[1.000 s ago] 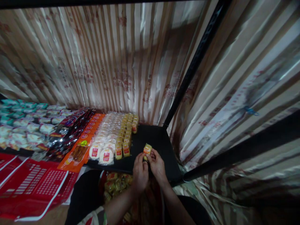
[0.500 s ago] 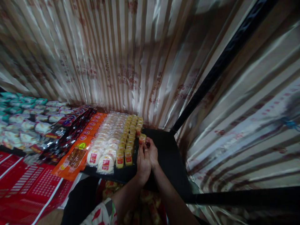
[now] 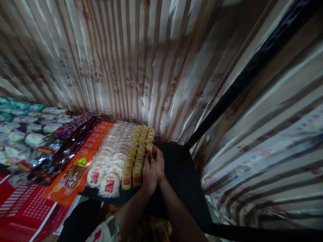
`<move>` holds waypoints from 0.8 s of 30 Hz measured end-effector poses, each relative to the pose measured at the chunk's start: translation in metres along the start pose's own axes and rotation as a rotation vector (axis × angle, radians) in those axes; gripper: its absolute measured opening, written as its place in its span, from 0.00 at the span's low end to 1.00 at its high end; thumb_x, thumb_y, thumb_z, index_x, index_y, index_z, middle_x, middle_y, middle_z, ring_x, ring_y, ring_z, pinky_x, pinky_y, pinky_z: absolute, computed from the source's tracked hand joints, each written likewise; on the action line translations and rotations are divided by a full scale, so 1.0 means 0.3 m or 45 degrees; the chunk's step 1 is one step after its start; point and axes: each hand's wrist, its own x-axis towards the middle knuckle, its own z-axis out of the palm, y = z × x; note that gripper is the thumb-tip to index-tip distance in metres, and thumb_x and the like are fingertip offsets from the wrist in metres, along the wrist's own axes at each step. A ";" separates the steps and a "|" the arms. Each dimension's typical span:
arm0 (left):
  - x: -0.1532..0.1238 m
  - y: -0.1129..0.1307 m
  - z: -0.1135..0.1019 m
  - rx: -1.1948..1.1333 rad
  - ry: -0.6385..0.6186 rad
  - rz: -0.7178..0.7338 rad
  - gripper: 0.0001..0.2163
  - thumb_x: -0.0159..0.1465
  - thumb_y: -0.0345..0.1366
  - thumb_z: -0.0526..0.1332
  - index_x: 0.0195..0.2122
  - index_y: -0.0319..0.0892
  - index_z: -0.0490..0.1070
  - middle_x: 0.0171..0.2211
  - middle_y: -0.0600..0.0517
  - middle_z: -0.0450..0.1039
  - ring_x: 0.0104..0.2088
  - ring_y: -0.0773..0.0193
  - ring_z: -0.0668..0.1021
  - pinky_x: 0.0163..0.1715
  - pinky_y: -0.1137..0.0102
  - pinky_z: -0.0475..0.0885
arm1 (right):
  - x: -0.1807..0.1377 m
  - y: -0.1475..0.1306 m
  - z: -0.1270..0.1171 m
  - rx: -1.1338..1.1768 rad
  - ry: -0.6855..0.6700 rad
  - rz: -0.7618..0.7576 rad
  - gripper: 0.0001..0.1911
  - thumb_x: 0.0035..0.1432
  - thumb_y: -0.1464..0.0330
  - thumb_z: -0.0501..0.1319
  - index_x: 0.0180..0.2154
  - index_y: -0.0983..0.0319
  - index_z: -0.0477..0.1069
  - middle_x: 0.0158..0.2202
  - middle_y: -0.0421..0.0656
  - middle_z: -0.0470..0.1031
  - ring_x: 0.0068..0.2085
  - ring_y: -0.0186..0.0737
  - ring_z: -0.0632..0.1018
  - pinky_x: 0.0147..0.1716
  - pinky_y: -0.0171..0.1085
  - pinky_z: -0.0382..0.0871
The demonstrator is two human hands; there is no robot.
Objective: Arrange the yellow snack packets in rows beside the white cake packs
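Note:
My left hand [image 3: 149, 175] and my right hand [image 3: 158, 162] are pressed close together over the black shelf [image 3: 178, 168]. Between their fingertips is a small yellow packaged snack [image 3: 149, 147] with a red label; the left fingers touch its near side and the right fingers its right side. It sits at the near end of the rightmost, shorter row of like yellow packs. Rows of these yellow packs [image 3: 126, 178] stand just left of my hands. Beside them lie clear-wrapped round white cakes [image 3: 109, 185] with red labels.
Further left are orange snack bags [image 3: 73, 176], dark shiny bags [image 3: 63, 148] and white and green packets [image 3: 35, 138]. A red basket [image 3: 25, 208] is at lower left. Below the shelf are blurred yellow packs [image 3: 161, 227]. A black post [image 3: 227, 90] and striped sheeting [image 3: 141, 60] bound the shelf.
Both hands have moved slightly left and set the yellow packaged snack against the end of the right row. The camera view has shifted a little.

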 end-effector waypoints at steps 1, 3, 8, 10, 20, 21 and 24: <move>-0.001 -0.004 0.001 -0.017 -0.013 0.011 0.20 0.64 0.38 0.49 0.55 0.37 0.63 0.58 0.45 0.63 0.59 0.61 0.65 0.60 0.68 0.56 | -0.005 0.000 0.000 0.015 0.017 0.008 0.23 0.51 0.61 0.56 0.48 0.63 0.68 0.43 0.47 0.71 0.42 0.41 0.73 0.45 0.40 0.67; -0.001 -0.013 0.006 -0.038 -0.030 0.011 0.19 0.64 0.37 0.49 0.55 0.38 0.63 0.58 0.45 0.63 0.59 0.62 0.65 0.60 0.69 0.56 | -0.013 0.003 0.002 0.061 0.043 0.015 0.21 0.52 0.61 0.55 0.47 0.62 0.68 0.43 0.46 0.72 0.41 0.41 0.73 0.44 0.39 0.68; 0.012 -0.026 0.015 -0.040 -0.099 -0.034 0.21 0.65 0.33 0.46 0.59 0.34 0.58 0.61 0.45 0.57 0.62 0.64 0.60 0.62 0.71 0.51 | -0.012 0.009 0.016 0.133 0.046 -0.024 0.17 0.52 0.62 0.54 0.42 0.62 0.68 0.40 0.45 0.73 0.40 0.39 0.73 0.42 0.37 0.67; 0.017 -0.028 0.016 -0.042 -0.127 -0.054 0.22 0.65 0.33 0.45 0.60 0.34 0.57 0.62 0.46 0.56 0.62 0.65 0.59 0.62 0.73 0.50 | -0.007 0.010 0.018 0.121 0.046 -0.028 0.15 0.51 0.62 0.55 0.40 0.63 0.68 0.38 0.45 0.72 0.39 0.39 0.73 0.41 0.38 0.67; 0.010 -0.046 0.024 0.033 -0.133 0.010 0.22 0.64 0.32 0.45 0.59 0.30 0.56 0.62 0.41 0.53 0.63 0.62 0.57 0.63 0.68 0.49 | -0.012 0.016 -0.008 0.017 0.045 -0.105 0.13 0.49 0.65 0.55 0.37 0.61 0.70 0.37 0.44 0.72 0.39 0.40 0.72 0.42 0.39 0.67; 0.007 -0.052 0.026 0.048 -0.117 0.017 0.22 0.64 0.32 0.45 0.59 0.31 0.57 0.62 0.41 0.54 0.63 0.62 0.58 0.63 0.68 0.50 | -0.017 0.020 -0.006 0.026 0.046 -0.093 0.14 0.48 0.65 0.55 0.37 0.61 0.71 0.38 0.45 0.72 0.40 0.41 0.72 0.43 0.40 0.67; -0.009 -0.075 0.036 0.089 -0.085 0.046 0.21 0.64 0.32 0.46 0.57 0.36 0.60 0.60 0.44 0.60 0.61 0.64 0.61 0.62 0.69 0.52 | -0.040 0.033 -0.004 0.032 0.039 -0.038 0.17 0.48 0.67 0.54 0.40 0.60 0.71 0.39 0.45 0.73 0.41 0.42 0.73 0.44 0.41 0.67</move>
